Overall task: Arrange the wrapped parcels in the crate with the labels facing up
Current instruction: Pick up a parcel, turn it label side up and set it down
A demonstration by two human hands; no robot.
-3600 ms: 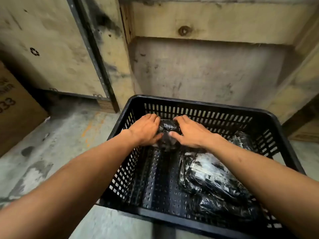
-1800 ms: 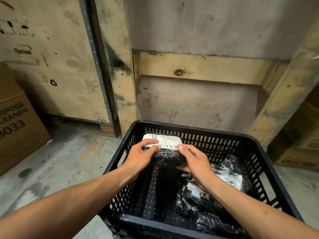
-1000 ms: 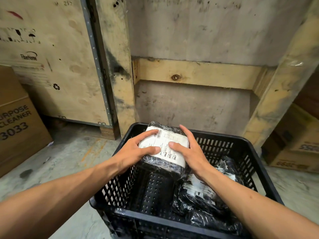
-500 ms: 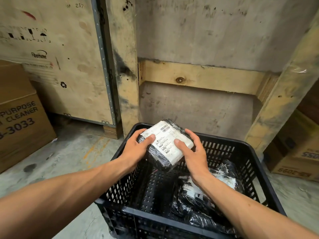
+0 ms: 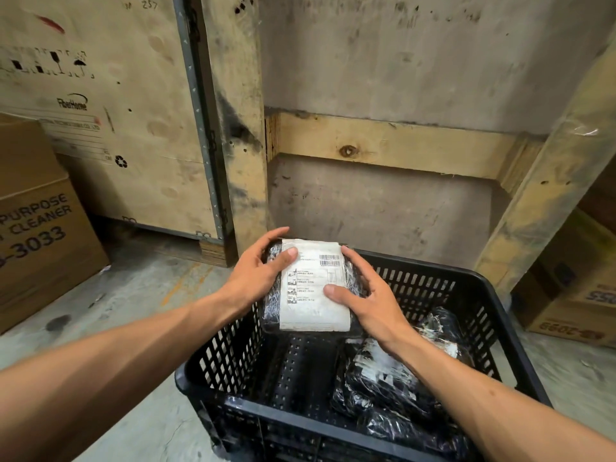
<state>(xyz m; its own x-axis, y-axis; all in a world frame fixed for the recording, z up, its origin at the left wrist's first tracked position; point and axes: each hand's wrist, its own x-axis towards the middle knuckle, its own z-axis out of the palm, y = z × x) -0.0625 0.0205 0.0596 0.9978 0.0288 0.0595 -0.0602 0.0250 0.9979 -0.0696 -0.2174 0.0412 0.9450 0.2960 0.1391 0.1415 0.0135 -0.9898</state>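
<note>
Grip: left hand point(image 5: 258, 278) and right hand point(image 5: 368, 300) clamp the parcel point(image 5: 310, 288) between them, one on each side; each thumb lies on the label, fingers curled round the edges.
Parcel position: held over the far left corner of the crate point(image 5: 466, 278), at rim height.
Parcel look: flat block in glossy black film, white label point(image 5: 313, 305) facing up.
Label writing: barcode at top right, rows of small print below; too small to read.
Crate: black slotted plastic, on concrete floor point(image 5: 140, 295); its left half shows bare base.
Other parcels point(image 5: 393, 381): black-wrapped, heaped on the right side, white labels partly visible.
Cardboard box point(image 5: 40, 228): reads "PURPOSE CLEANER", "-3033".
Wooden case point(image 5: 110, 105): marked "257", handling symbols, recycling mark.
</note>
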